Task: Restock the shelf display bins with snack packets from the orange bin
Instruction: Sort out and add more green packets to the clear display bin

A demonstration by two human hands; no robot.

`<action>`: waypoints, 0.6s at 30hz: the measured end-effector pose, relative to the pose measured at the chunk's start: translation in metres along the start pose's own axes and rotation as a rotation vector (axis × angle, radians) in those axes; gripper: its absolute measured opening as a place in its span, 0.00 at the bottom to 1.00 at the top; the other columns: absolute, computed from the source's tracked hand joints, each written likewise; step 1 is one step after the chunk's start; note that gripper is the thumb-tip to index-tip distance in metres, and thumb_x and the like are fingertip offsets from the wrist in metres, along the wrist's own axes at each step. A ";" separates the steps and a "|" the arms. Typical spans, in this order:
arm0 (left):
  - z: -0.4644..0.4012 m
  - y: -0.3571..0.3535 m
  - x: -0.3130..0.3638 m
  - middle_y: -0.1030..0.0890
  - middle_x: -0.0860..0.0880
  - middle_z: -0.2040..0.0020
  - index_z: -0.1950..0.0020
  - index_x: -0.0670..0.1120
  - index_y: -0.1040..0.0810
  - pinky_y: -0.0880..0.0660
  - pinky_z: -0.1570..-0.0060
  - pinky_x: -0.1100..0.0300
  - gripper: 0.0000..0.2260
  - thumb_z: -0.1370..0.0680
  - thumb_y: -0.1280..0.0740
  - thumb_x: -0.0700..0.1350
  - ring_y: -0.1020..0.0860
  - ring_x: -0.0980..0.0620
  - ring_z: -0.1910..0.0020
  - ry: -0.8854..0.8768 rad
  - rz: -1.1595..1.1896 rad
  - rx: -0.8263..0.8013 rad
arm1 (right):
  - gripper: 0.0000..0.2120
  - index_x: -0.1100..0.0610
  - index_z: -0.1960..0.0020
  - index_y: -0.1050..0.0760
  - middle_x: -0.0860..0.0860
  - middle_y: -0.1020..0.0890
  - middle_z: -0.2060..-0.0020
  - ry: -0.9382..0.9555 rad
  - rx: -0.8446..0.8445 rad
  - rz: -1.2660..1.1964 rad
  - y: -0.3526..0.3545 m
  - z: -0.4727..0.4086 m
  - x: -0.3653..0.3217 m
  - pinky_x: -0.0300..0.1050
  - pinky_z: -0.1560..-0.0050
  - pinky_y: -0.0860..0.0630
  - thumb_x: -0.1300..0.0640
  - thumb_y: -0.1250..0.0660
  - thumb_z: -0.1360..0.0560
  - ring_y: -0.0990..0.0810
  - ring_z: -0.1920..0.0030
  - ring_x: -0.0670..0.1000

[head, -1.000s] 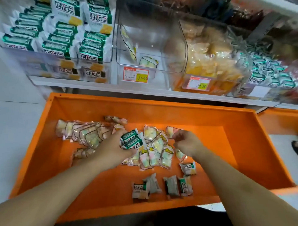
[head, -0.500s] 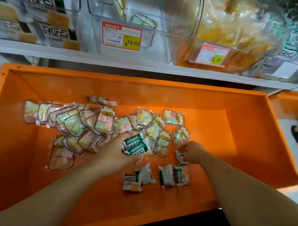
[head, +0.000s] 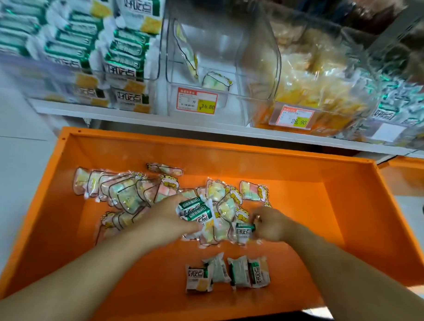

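Both hands grasp green-and-white packets: left hand [head: 165, 218] holds several [head: 196, 211], right hand [head: 270, 224] pinches one [head: 243, 230]. Better to gather the loose four [head: 227, 272] before lifting from the orange bin [head: 372, 214].

Inside the orange bin [head: 363, 213], bare floor lies open along the right wall and across the near left corner. Clear pastel packets [head: 123, 193] crowd the far left and middle, and four green-and-white packets [head: 226, 272] sit in a row near the front rim. Above, the middle shelf bin [head: 209, 64] is nearly hollow, flanked by packed bins [head: 113, 61] on both sides.
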State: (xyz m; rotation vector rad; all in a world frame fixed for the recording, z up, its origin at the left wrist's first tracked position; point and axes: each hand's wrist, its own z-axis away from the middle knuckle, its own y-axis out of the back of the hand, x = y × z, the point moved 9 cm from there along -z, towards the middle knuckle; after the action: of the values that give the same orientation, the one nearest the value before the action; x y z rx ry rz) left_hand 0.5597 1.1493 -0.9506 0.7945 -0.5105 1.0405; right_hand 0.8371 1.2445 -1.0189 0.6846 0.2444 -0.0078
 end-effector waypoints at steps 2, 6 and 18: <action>0.008 0.024 0.016 0.16 0.53 0.51 0.23 0.54 0.31 0.25 0.73 0.61 0.35 0.26 0.20 0.51 0.19 0.57 0.69 -0.023 0.012 0.044 | 0.12 0.45 0.50 0.22 0.48 0.18 0.59 0.110 0.036 -0.192 0.037 0.020 -0.043 0.52 0.57 0.23 0.59 0.23 0.25 0.13 0.53 0.61; 0.040 0.088 0.056 0.14 0.55 0.53 0.34 0.55 0.26 0.21 0.60 0.54 0.28 0.29 0.18 0.54 0.15 0.51 0.58 -0.123 -0.003 0.191 | 0.13 0.46 0.51 0.19 0.56 0.16 0.60 0.335 0.236 -0.434 0.123 0.100 -0.123 0.52 0.61 0.24 0.62 0.21 0.27 0.19 0.64 0.55; 0.162 0.169 0.096 0.13 0.60 0.46 0.38 0.58 0.19 0.23 0.51 0.61 0.18 0.27 0.22 0.56 0.16 0.62 0.50 -0.363 0.062 0.104 | 0.12 0.41 0.40 0.20 0.70 0.26 0.53 0.751 0.305 -0.569 0.140 0.250 -0.276 0.66 0.55 0.24 0.51 0.25 0.21 0.26 0.58 0.68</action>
State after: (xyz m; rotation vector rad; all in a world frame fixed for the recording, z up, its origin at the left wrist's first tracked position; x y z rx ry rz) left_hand 0.4478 1.1226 -0.7256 1.0745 -0.7986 0.9896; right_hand 0.6367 1.1770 -0.6824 0.8808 1.1739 -0.3425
